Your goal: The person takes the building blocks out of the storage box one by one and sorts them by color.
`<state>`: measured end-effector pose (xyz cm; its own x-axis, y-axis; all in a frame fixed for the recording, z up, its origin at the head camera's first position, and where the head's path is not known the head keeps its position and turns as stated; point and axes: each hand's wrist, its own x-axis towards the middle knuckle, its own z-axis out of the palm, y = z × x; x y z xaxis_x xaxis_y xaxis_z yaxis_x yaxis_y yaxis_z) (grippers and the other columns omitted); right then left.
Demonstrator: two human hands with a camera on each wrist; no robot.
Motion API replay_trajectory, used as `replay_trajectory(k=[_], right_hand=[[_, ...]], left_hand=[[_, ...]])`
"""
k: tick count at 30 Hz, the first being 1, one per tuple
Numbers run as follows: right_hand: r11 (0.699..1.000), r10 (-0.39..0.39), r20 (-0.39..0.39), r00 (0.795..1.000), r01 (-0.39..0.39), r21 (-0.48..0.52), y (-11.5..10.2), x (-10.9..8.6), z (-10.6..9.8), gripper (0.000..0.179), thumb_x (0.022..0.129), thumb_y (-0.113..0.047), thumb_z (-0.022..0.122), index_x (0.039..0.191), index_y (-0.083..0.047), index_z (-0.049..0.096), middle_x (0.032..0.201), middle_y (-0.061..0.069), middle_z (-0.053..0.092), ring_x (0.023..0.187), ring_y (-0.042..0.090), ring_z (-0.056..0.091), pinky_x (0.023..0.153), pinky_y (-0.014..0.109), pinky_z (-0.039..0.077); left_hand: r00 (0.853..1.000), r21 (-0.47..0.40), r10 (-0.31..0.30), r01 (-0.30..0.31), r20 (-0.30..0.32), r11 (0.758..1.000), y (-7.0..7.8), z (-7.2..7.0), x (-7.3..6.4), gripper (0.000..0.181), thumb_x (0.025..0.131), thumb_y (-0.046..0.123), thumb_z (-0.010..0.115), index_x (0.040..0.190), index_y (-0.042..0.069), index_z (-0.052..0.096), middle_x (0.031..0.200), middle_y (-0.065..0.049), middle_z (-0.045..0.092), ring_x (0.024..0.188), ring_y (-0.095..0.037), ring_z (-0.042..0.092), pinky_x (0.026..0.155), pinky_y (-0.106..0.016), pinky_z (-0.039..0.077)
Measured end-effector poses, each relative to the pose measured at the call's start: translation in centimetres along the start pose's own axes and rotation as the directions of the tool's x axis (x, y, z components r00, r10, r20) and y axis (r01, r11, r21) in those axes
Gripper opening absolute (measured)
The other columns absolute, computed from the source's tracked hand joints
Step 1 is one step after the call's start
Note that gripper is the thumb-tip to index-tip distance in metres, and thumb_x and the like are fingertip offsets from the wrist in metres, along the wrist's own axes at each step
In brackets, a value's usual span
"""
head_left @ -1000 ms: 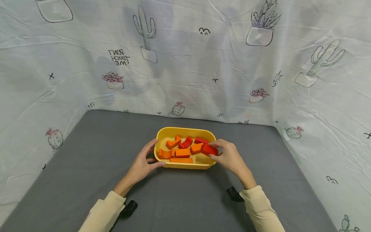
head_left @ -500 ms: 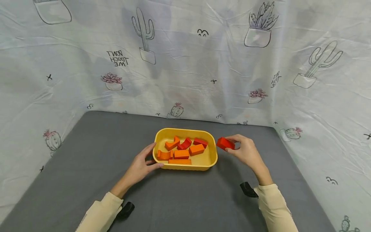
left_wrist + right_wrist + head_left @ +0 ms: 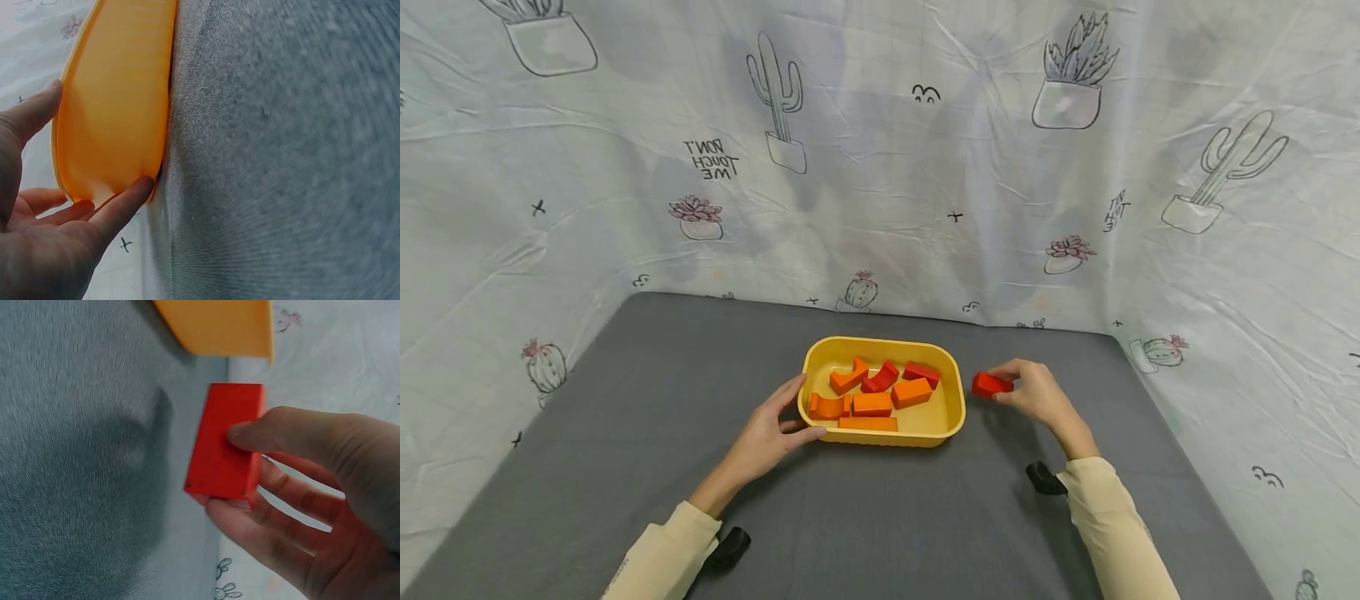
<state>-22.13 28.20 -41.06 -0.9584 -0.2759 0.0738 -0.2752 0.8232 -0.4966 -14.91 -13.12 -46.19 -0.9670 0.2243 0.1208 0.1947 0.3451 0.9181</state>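
Note:
A yellow plastic tub sits on the grey cloth. In it lie several toy blocks: orange ones, such as the rectangular block and the arched block, and red ones, such as the curved red block. My left hand holds the tub's left end, thumb at the near rim and fingers round the end wall. To the right of the tub, my right hand pinches a red rectangular block between thumb and fingers. That block hangs above the cloth, its shadow apart from it.
A grey cloth covers the table. White fabric with cactus drawings hangs behind and along both sides. Each wrist carries a black strap piece, seen below the left wrist and the right wrist.
My right hand has lifted the red block out of the tub, carried it right past the rim and lowered it somewhat. The left hand stays on the tub's left end.

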Motion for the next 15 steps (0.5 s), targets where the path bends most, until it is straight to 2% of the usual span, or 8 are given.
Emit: replay_trajectory(k=[6, 9, 15], right_hand=[[0.999, -0.02, 0.086, 0.996, 0.024, -0.041, 0.9, 1.0, 0.5, 0.03, 0.076, -0.001, 0.078, 0.106, 0.001, 0.074, 0.103, 0.017, 0.069, 0.091, 0.032, 0.062, 0.081, 0.049, 0.052], [0.998, -0.044, 0.105, 0.993, 0.05, -0.048, 1.1, 1.3, 0.7, 0.03, 0.075, 0.001, 0.078, 0.105, 0.001, 0.074, 0.102, 0.016, 0.07, 0.091, 0.031, 0.063, 0.08, 0.047, 0.053], [0.996, -0.045, 0.126, 0.991, 0.054, -0.072, 1.4, 1.8, 0.7, 0.031, 0.075, 0.003, 0.077, 0.105, 0.001, 0.074, 0.102, 0.017, 0.069, 0.088, 0.029, 0.062, 0.075, 0.042, 0.053]], left_hand=[[1.0, -0.015, 0.012, -0.012, 0.008, 1.0, -0.2, 0.1, 0.0, 0.092, 0.082, 0.022, 0.081, 0.154, 0.003, 0.027, 0.158, -0.019, 0.023, 0.136, -0.039, 0.039, 0.091, -0.037, 0.052], [1.0, -0.018, 0.021, -0.021, 0.002, 1.0, -0.4, 0.1, 0.0, 0.092, 0.083, 0.022, 0.081, 0.154, 0.002, 0.027, 0.158, -0.019, 0.023, 0.135, -0.038, 0.041, 0.09, -0.037, 0.053], [1.0, -0.016, 0.027, -0.027, -0.007, 1.0, -0.3, -0.1, -0.1, 0.091, 0.083, 0.023, 0.081, 0.154, 0.003, 0.027, 0.158, -0.018, 0.026, 0.134, -0.036, 0.043, 0.089, -0.036, 0.053]])
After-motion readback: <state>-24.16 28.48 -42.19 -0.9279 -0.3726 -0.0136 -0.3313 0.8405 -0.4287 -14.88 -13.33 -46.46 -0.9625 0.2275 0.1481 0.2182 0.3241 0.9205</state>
